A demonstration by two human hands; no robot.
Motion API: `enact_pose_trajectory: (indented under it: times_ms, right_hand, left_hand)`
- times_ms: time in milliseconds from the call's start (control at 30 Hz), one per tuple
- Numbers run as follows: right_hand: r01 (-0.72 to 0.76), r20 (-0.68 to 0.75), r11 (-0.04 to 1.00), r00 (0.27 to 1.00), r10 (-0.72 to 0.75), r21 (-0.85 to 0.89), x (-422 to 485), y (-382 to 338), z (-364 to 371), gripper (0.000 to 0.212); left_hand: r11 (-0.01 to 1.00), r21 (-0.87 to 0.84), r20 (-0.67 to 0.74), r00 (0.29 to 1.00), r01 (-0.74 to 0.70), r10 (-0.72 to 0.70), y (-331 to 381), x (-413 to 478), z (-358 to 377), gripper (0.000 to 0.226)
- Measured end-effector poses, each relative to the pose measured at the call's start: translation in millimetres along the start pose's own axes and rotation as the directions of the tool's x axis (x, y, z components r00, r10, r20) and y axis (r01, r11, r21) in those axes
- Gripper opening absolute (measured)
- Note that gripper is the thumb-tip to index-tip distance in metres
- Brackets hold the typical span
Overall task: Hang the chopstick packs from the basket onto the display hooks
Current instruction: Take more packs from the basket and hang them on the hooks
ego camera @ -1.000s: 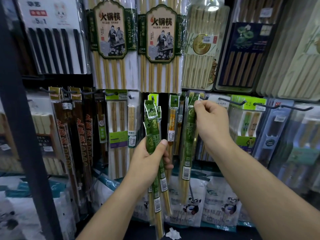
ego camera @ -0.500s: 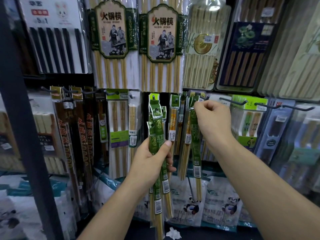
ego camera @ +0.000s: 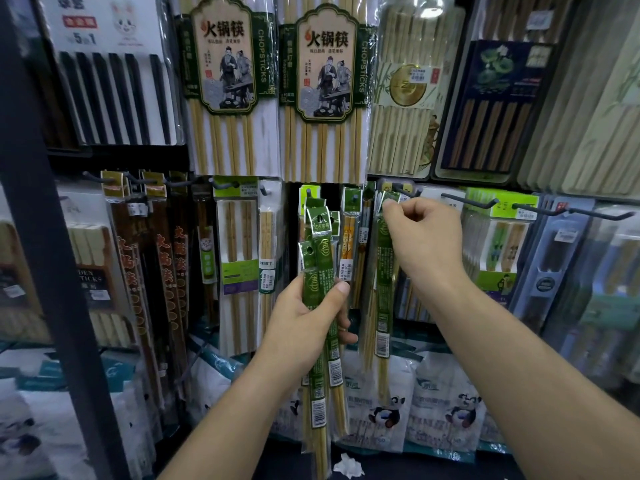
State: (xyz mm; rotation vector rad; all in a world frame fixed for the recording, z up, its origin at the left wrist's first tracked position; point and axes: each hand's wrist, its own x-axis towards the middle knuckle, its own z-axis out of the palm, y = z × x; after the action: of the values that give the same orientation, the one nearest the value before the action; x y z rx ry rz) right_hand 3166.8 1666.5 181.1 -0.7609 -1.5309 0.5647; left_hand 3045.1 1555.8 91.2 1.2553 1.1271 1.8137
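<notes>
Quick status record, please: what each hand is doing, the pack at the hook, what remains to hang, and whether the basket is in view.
left hand: grips a bundle of green chopstick packs around the middle, upright, in front of the display
right hand: pinches the top of a single green pack, raised to the hook
pack on hook: cannot tell; the fingers hide the header hole
remaining: the bundle, several packs
basket: not in view

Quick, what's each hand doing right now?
Left hand: grips a bunch of green chopstick packs.
Right hand: pinches the top of a single green pack by a display hook.
</notes>
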Motion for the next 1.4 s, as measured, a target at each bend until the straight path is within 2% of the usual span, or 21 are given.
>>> enact_pose_trajectory:
  times_ms: [167,233,333,400,500,567,633,700,800,933,1067,1400]
  right_hand:
    - [-0.052,0.011,0.997,0.999,0.052,-0.054,0.1,7.6,-1.1,0.037]
    - [-0.075,-0.020,0.996,0.997,0.074,-0.042,-1.7,9.2,-2.4,0.028]
    - [-0.066,-0.063,0.998,0.996,0.066,0.004,-13.2,5.9,-4.2,0.028]
    - [-0.042,0.025,0.998,0.999,0.041,0.040,-24.2,-0.2,-3.9,0.026]
    - [-0.065,0.267,0.991,0.963,0.031,0.118,-38.1,-8.8,-1.1,0.017]
    - [-0.069,0.315,0.987,0.949,0.019,0.148,-40.3,-11.4,0.0,0.017]
    - [-0.058,0.291,0.988,0.957,0.015,0.141,-38.9,-11.2,0.3,0.019]
    - [-0.083,0.249,0.985,0.967,0.044,0.150,-35.4,-8.7,-0.5,0.020]
    - [-0.142,0.165,0.980,0.979,0.119,0.139,-25.5,-5.5,-4.6,0.023]
    - [-0.081,0.068,0.995,0.995,0.077,0.062,-10.2,-7.0,-10.2,0.028]
    - [-0.060,0.076,0.998,0.995,0.061,-0.012,-2.9,-6.4,-9.1,0.030]
    - [-0.077,0.134,0.996,0.988,0.083,-0.048,-0.3,-2.5,-8.4,0.042]
  left_hand:
    - [1.000,-0.006,-0.005,1.000,0.004,-0.004,-0.3,0.7,-1.0,0.012]
    - [1.000,-0.018,-0.007,1.000,0.005,-0.006,-0.2,1.0,-0.8,0.011]
    - [0.999,-0.042,-0.003,1.000,0.018,-0.019,0.8,0.9,-0.2,0.010]
    - [0.998,-0.050,0.015,0.999,0.030,-0.029,2.0,0.5,0.5,0.009]
    - [0.998,-0.040,0.049,0.998,0.037,-0.036,2.7,-1.3,2.0,0.010]
    - [0.998,-0.044,0.053,0.998,0.041,-0.038,1.7,-2.4,4.2,0.013]
    - [0.994,-0.094,0.041,0.998,0.052,-0.048,1.5,-3.1,6.0,0.010]
    - [0.989,-0.135,0.030,0.998,0.065,-0.061,1.9,-2.6,6.1,0.018]
    - [0.995,-0.066,-0.013,0.997,0.072,-0.073,0.0,0.0,2.5,0.019]
    - [0.993,-0.069,-0.076,0.992,0.096,-0.101,0.7,4.8,-2.5,0.017]
    - [0.994,0.077,-0.078,0.995,0.073,-0.067,3.9,4.4,-8.0,0.018]
    - [0.998,0.031,-0.058,0.997,0.061,-0.060,6.1,0.3,-3.6,0.017]
